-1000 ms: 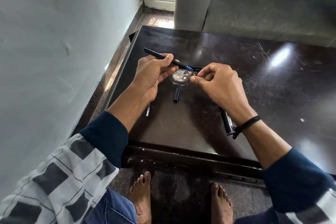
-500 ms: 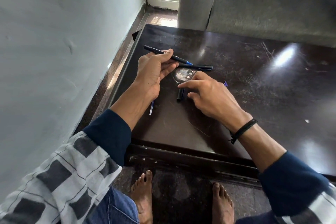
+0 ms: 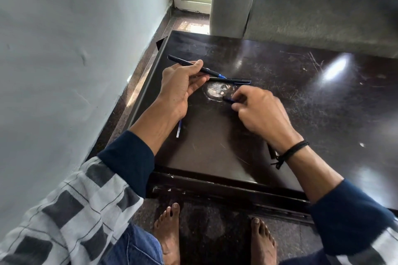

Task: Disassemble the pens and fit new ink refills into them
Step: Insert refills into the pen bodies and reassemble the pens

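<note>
Scratched dark table (image 3: 323, 118), grey sofa (image 3: 323, 6)

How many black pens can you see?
2: one pen gripped in the left hand, a second pen lying on the table beyond it. Another may hide under the right wrist.

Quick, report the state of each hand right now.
Left hand: closed, holding the black pen between thumb and fingers.
Right hand: closed, pinching a short dark pen piece low over the table.
</note>
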The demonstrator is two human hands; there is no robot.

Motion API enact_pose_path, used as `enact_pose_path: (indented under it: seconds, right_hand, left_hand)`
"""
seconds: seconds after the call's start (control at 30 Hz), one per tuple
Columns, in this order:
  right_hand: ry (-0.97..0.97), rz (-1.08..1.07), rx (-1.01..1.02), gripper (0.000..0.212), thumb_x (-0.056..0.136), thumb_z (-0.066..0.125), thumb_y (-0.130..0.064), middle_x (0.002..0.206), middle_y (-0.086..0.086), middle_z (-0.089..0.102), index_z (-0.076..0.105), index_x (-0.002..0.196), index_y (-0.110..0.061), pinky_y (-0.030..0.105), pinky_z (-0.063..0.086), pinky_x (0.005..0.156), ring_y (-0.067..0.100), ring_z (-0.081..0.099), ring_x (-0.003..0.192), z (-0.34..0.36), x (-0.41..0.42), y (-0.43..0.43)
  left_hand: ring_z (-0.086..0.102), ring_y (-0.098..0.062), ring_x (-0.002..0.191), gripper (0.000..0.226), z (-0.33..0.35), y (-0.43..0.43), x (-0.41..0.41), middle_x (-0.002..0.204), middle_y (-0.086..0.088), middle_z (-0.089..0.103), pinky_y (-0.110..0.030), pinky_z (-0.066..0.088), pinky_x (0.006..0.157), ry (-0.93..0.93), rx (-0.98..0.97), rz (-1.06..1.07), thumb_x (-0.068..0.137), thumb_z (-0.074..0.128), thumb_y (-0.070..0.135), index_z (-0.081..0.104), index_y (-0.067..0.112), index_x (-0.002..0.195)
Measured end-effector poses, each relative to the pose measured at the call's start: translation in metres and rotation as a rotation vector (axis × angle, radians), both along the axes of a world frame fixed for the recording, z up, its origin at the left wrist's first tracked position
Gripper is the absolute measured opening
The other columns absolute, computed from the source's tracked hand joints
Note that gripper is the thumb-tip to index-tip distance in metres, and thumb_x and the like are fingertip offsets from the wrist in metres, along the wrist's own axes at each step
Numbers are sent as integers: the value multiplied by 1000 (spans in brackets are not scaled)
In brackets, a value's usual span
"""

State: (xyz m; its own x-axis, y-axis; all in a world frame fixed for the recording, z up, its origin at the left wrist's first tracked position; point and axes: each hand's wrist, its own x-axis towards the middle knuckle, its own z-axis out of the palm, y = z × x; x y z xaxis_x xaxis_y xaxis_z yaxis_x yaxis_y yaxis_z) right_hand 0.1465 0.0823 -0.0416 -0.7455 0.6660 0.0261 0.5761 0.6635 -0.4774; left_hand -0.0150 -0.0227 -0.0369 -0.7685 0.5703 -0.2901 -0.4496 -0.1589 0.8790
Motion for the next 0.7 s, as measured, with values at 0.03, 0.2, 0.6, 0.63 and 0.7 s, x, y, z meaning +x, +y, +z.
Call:
enact_pose_path:
  seconds: [0.03, 0.2, 0.6, 0.63, 0.7]
  right_hand:
    - [37, -66, -46, 14, 90, 70, -26, 102, -4, 75, 69, 103, -31, 33, 46, 78, 26, 68, 100, 1, 1, 4]
    - [299, -155, -426, 32, 92, 67, -7, 82, -3, 73, 68, 114, -30, 37, 56, 78, 15, 69, 76, 5, 0, 17]
    - [467, -92, -741, 37, 98, 60, 0, 82, 5, 70, 70, 113, -32, 24, 57, 67, 17, 72, 73, 7, -3, 16]
    - [463, -85, -701, 34, 98, 62, -4, 82, 4, 69, 70, 111, -33, 25, 56, 66, 15, 71, 71, 7, -3, 15]
    - [455, -70, -626, 29, 96, 66, -10, 79, -2, 68, 71, 105, -37, 27, 56, 66, 12, 69, 65, 6, -4, 15]
  left_hand:
    - [77, -25, 84, 7, 0, -1, -1, 88, -13, 77, -23, 58, 70, -1, 2, 8, 87, 75, 9, 69, 6, 88]
    - [77, -25, 84, 7, -1, -1, -2, 87, -13, 78, -23, 58, 70, -13, 15, 21, 88, 75, 7, 69, 6, 89]
    - [77, -25, 85, 7, -2, 1, 0, 91, -16, 77, -23, 58, 69, -4, 3, -7, 88, 75, 9, 70, 5, 88]
    - [77, -25, 84, 7, -1, 1, 0, 91, -16, 77, -23, 58, 69, -2, 5, -12, 88, 75, 9, 70, 5, 89]
    - [77, -25, 85, 6, -1, 2, 1, 91, -16, 77, -23, 58, 70, 1, 7, -18, 88, 75, 9, 70, 6, 88]
